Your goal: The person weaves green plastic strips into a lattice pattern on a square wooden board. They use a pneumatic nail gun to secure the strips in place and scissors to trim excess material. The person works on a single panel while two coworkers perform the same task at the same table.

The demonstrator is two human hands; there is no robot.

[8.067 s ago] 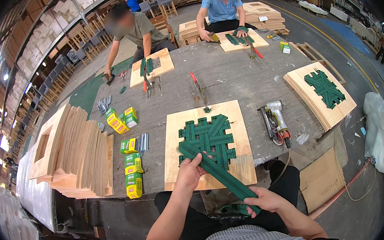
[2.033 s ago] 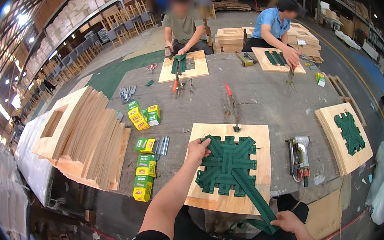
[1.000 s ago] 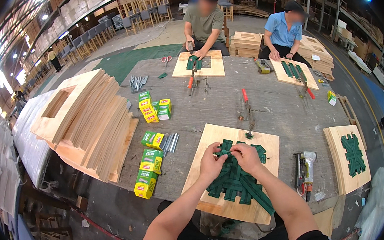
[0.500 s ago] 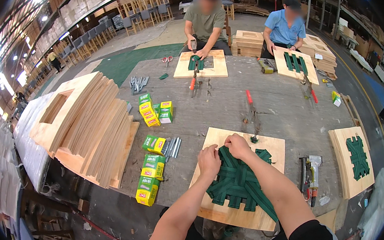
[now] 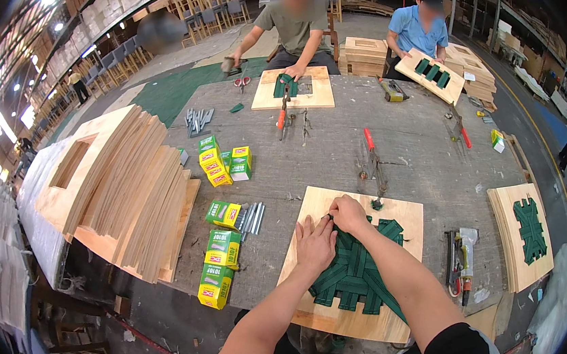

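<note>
In front of me lies a pale plywood panel (image 5: 396,210) with green webbing straps (image 5: 357,265) woven across its middle. My left hand (image 5: 316,243) presses flat on the panel and the upper left of the weave, fingers stretched forward. Beside it, my right hand (image 5: 350,214) is closed in a pinch on the end of a green strap near the left fingertips. Most of that strap end is hidden under the fingers. One long strap runs down beneath my right forearm toward the panel's near edge.
A staple gun (image 5: 464,258) lies right of my panel. Staple boxes (image 5: 219,275) and loose staple strips (image 5: 252,219) are at left, before a tall plywood stack (image 5: 120,186). A red-handled clamp (image 5: 371,148) sits beyond my panel. Two co-workers handle panels (image 5: 322,95) across the table.
My left hand has come down flatter, and the strap end has folded down under my fingers. One co-worker's tool has swung off the panel to the left; the other co-worker's panel is lifted and tilted.
</note>
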